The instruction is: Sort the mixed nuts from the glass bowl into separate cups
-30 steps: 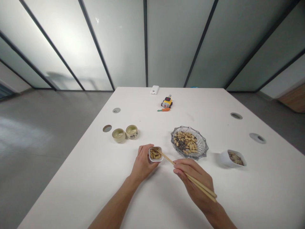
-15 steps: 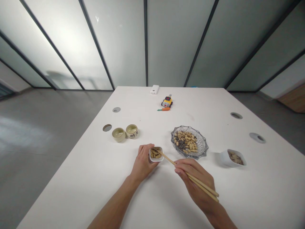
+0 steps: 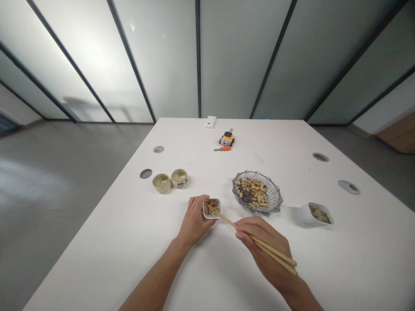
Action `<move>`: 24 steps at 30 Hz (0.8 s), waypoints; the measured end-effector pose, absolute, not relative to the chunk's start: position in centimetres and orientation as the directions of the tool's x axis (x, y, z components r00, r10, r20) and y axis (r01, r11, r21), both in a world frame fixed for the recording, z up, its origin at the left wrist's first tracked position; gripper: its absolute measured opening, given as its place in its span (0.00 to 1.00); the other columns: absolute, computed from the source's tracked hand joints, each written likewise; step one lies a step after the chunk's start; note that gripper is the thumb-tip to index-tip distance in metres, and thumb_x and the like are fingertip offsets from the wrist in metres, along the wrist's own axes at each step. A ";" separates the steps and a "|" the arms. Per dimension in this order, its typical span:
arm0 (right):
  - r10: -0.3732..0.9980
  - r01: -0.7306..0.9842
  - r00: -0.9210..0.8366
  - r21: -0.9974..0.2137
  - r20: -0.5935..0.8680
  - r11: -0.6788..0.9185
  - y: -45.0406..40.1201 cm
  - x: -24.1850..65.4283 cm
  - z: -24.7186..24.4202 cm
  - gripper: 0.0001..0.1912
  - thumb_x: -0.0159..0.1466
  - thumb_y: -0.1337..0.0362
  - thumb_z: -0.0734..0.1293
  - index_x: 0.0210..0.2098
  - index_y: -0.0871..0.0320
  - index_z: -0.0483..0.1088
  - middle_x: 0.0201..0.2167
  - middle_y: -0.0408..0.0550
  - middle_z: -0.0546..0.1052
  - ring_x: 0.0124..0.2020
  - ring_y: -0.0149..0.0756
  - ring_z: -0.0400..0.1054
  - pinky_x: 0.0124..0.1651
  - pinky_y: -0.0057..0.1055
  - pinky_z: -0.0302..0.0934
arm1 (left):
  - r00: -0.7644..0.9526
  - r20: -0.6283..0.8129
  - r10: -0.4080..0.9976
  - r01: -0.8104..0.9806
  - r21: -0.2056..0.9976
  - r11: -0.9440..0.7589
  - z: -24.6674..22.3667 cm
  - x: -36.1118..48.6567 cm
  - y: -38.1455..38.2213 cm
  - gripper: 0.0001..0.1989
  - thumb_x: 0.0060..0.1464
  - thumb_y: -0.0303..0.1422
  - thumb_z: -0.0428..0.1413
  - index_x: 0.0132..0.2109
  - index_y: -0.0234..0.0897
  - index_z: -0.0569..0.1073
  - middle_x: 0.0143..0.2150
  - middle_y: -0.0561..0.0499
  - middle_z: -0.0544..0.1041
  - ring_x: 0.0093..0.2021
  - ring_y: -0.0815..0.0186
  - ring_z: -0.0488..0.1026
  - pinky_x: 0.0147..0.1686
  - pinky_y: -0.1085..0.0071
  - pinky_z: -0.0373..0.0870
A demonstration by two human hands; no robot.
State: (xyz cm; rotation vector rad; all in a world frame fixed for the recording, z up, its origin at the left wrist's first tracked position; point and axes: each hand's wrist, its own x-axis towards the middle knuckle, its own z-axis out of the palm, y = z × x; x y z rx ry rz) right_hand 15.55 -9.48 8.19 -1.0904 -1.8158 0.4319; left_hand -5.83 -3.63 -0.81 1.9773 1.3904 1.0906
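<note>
My left hand (image 3: pixel 195 219) is wrapped round the left side of a small white cup (image 3: pixel 213 217), which holds brown nuts (image 3: pixel 210 206) and tilts towards me. A pair of wooden chopsticks (image 3: pixel 275 255) is gripped in my right hand (image 3: pixel 266 246), with the tips among the nuts in the cup. Beyond my right hand sits a scalloped glass bowl (image 3: pixel 275 198) of peanuts and dark seeds. Farther right is a white bowl (image 3: pixel 306 215) with pale, shell-like pieces in it.
Two small green cups (image 3: pixel 161 183) (image 3: pixel 179 178) stand side by side at the left. Towards the far edge of the white table (image 3: pixel 129 242) are a yellow toy car (image 3: pixel 227 138), an orange-handled toy screwdriver (image 3: pixel 224 148) and a white box-shaped device (image 3: pixel 210 122).
My right hand has shifted slightly left, and the chopstick tips have moved a little lower inside the white cup. My left hand keeps its hold on the cup.
</note>
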 end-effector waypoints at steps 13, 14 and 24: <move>0.854 0.452 -0.278 -0.724 0.440 0.521 -9.6 15.6 8.1 0.07 0.71 0.65 0.67 0.38 0.53 0.77 0.35 0.46 0.80 0.36 0.35 0.77 0.41 0.27 0.73 | 0.175 0.322 0.930 0.526 0.768 -0.365 -0.4 -5.5 -3.8 0.34 0.48 0.19 0.66 0.59 0.45 0.67 0.55 0.48 0.74 0.58 0.53 0.70 0.54 0.56 0.75; 0.854 0.450 -0.284 -0.726 0.436 0.520 -9.6 15.6 8.0 0.07 0.71 0.64 0.67 0.39 0.53 0.77 0.36 0.47 0.80 0.36 0.35 0.77 0.41 0.28 0.73 | 0.177 0.324 0.929 0.524 0.768 -0.368 -0.5 -5.5 -3.7 0.34 0.48 0.19 0.67 0.59 0.45 0.66 0.55 0.48 0.74 0.58 0.54 0.70 0.55 0.56 0.75; 0.853 0.454 -0.277 -0.722 0.443 0.522 -10.0 15.7 8.3 0.05 0.71 0.65 0.68 0.40 0.53 0.77 0.37 0.46 0.79 0.37 0.33 0.76 0.41 0.26 0.71 | 0.185 0.322 0.929 0.526 0.766 -0.370 -0.4 -5.6 -3.7 0.33 0.50 0.20 0.67 0.59 0.45 0.66 0.55 0.48 0.74 0.58 0.54 0.69 0.55 0.55 0.74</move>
